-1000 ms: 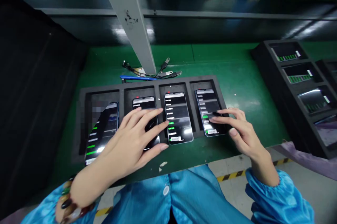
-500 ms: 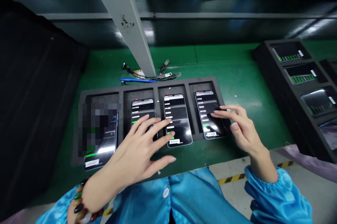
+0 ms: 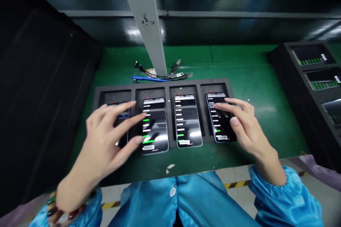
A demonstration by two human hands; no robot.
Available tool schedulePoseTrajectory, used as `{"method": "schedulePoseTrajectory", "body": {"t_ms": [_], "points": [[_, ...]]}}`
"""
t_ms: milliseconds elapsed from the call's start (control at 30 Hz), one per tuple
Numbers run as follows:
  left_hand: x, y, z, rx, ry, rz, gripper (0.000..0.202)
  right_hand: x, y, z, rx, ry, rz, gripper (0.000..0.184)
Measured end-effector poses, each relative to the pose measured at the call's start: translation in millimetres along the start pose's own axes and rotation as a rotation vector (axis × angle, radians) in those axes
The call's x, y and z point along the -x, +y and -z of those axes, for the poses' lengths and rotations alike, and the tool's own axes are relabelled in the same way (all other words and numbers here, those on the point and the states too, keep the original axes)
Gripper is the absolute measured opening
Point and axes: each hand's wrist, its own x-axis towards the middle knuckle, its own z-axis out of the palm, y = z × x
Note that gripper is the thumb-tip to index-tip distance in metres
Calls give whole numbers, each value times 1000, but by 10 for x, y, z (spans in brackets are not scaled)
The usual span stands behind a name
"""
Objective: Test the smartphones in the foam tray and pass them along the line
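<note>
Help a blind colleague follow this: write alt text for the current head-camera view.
A person's left hand covers most of the leftmost phone of four in a black tray on a green bench; the right hand reaches over the rightmost phone. Black cables lie behind the tray.

The bench (image 3: 255, 92) is green. On it, the tray (image 3: 166, 91) is dark grey, and its 3 right phones (image 3: 188, 122) have black screens with white rows and some green bars. The far post (image 3: 149, 37) is light grey with black spots. The thin stick (image 3: 149, 78) is blue. The near sleeves (image 3: 291, 196) are bright blue. The floor stripe (image 3: 238, 184) is yellow and black.
</note>
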Motion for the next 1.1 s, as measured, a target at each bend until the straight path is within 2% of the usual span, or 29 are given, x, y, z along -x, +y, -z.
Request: {"method": "schedulePoseTrajectory", "body": {"t_ms": [100,233,367,500,600,700,867,1100], "points": [[151,-168,86,-40,61,140,37,-183,-214,-102,-9,-115,89,47],[345,-302,115,-45,90,260,34,-352,-366,-224,29,-226,146,46],[529,-419,121,-29,111,352,34,-410,-518,-309,36,-210,157,44],[673,-496,116,24,162,416,33,-493,-800,-504,-23,-239,200,44],[735,-523,89,44,119,384,32,-564,-987,-663,-66,-301,232,44],[778,-557,35,75,87,331,31,-582,-1081,-733,-74,-365,257,42],[878,-622,-51,178,131,242,24,-496,-1149,-696,-91,-449,291,41],[974,-582,-23,259,136,151,26,-458,-1221,-644,-115,-523,319,41]]}}
